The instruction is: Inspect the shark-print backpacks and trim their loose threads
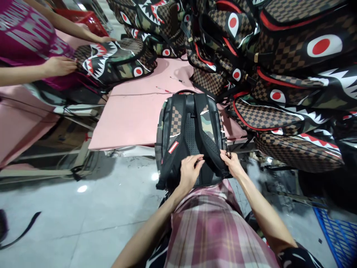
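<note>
Plaid cloth (212, 227), pink and grey, sits nearest me over the lap. Just past it, my left hand (191, 172) rests on the backpack (192, 126), fingertips drawn together and nipping at the black mesh panel. My right hand (231, 163) pinches the lower end of the shoulder strap (214, 148). The backpack lies straps up, overhanging the near edge of the pink table (134, 115). Beyond, on the right, is a heap of shark-mouth backpacks (279, 74). Far left, a co-worker's hands (60, 66) rest on another camo backpack (117, 61).

Front of backpack (192, 137) hidden; co-worker (25, 33) cut off top-L.
</note>
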Demonstrator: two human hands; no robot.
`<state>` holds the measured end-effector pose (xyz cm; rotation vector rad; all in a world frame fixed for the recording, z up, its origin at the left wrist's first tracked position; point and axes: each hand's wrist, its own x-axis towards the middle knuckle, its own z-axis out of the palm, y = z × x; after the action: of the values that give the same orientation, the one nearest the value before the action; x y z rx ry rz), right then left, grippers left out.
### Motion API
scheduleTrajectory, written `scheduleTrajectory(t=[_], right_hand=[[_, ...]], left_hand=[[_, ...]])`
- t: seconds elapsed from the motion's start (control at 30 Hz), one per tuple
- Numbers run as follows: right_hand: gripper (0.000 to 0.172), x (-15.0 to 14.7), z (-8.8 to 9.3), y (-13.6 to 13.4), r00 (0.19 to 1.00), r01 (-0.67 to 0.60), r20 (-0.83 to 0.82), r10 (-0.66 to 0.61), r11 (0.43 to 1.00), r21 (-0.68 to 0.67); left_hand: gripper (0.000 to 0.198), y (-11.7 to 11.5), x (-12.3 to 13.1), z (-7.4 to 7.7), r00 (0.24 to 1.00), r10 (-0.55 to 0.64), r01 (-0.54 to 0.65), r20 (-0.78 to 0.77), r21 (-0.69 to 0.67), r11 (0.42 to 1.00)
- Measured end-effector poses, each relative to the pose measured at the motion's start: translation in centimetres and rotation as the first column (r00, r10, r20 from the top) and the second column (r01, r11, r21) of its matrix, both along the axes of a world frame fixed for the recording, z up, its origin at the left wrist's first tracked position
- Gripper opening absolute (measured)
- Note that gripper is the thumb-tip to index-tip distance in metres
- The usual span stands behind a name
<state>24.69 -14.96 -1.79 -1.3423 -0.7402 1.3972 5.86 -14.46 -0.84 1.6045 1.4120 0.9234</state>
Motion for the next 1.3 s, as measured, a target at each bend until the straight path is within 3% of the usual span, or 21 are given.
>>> scheduleTrajectory(t=[0.1,0.17,0.27,0.37,0.43,0.57,0.73,0.8,0.87,0.93,1.0,1.03,1.1,1.2,1.3], right_hand=[[0.042,0.0,0.0,-0.1,1.000,-0.028,0.004,0.028,0.999,0.031],[0.041,0.0,0.1,-0.2,0.999,-0.050,0.021,0.050,0.998,0.031],[0.038,-0.1,0.4,0.1,0.996,-0.042,0.073,0.041,0.999,0.011],[0.030,-0.2,1.0,0.8,0.980,0.016,0.198,-0.022,0.999,0.033],[0.025,0.2,1.3,1.1,0.968,-0.013,0.249,0.001,0.999,0.047],[0.032,1.7,1.3,1.0,0.971,-0.213,0.109,0.212,0.977,-0.010],[0.040,1.6,1.2,1.2,0.988,-0.087,0.117,0.099,0.991,-0.099],[0.036,1.0,1.5,1.9,0.982,-0.030,0.185,0.040,0.998,-0.056],[0.028,0.3,1.9,3.0,0.975,-0.004,0.223,0.004,1.000,-0.003],[0.026,-0.1,2.5,4.6,0.985,0.033,0.170,-0.038,0.999,0.030],[0.027,-0.2,3.2,6.5,0.995,0.092,0.027,-0.093,0.995,0.024],[0.029,-0.1,3.4,7.6,0.991,0.120,-0.058,-0.119,0.993,0.008],[0.032,0.2,3.7,9.9,0.969,0.145,-0.196,-0.149,0.989,-0.037],[0.033,0.6,3.4,13.0,0.942,0.158,-0.285,-0.179,0.983,-0.094],[0.027,0.7,2.6,15.4,0.924,0.137,-0.339,-0.174,0.982,-0.133]], left_hand=[[0.025,0.8,2.5,-0.5,0.941,0.040,0.101,0.335,-0.392,0.914],[0.024,1.4,3.5,-0.5,0.894,0.084,0.156,0.440,-0.482,0.862],[0.028,2.2,4.3,0.1,0.871,0.105,0.168,0.480,-0.492,0.854],[0.025,2.8,4.6,0.5,0.873,0.079,0.165,0.481,-0.444,0.881],[0.022,3.1,4.5,0.5,0.870,0.074,0.161,0.487,-0.423,0.892],[0.019,3.6,4.2,0.1,0.864,0.088,0.169,0.496,-0.450,0.877],[0.017,3.5,4.3,-0.2,0.875,0.073,0.187,0.479,-0.473,0.861],[0.019,3.9,4.0,0.2,0.904,-0.007,0.227,0.427,-0.467,0.855],[0.024,5.4,3.1,1.2,0.925,-0.159,0.304,0.344,-0.422,0.854],[0.024,8.5,1.4,2.9,0.948,-0.229,0.290,0.223,-0.300,0.909],[0.018,13.3,-0.6,5.0,0.988,-0.094,0.105,0.120,-0.094,0.990],[0.018,16.2,-1.6,5.9,0.994,0.016,-0.016,0.107,0.006,1.000],[0.019,22.4,-2.9,7.3,0.981,0.126,-0.144,0.150,0.114,0.983],[0.021,31.4,-2.6,7.7,0.936,0.196,-0.187,0.293,-0.057,0.981],[0.023,37.6,-0.4,6.6,0.906,0.204,-0.114,0.372,-0.249,0.962]])
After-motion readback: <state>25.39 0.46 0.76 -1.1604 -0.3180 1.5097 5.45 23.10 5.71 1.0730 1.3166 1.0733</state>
